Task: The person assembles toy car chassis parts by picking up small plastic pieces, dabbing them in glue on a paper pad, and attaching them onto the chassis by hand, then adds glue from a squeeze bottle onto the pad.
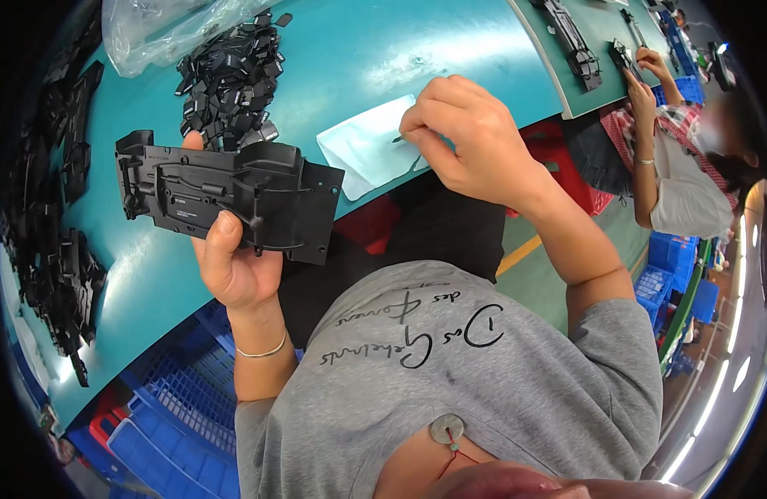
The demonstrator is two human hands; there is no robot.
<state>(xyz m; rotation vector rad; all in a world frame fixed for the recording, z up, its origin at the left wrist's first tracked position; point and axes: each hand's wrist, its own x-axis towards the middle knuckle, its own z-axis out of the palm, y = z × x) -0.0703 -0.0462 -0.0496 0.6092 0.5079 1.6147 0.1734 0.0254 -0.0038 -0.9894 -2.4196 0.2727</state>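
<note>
A black plastic toy car chassis [171, 195] is gripped in my left hand [242, 270], thumb on the near face and fingers behind it. It is held above the teal table, its moulded side toward me. Over a white sheet [350, 150] at the table's near edge, my right hand [479, 145] is closed in a pinch. A small dark bit shows by its fingertips; I cannot make out what it is. Beyond the chassis lies a heap of small flat black pieces [234, 79].
A clear plastic bag [163, 33] lies beside the heap. More black chassis parts [67, 258] are piled along the left. Blue crates [184, 407] stand below the table. At the right, a co-worker's hands [645, 79] handle a black part, near a red stool [558, 162].
</note>
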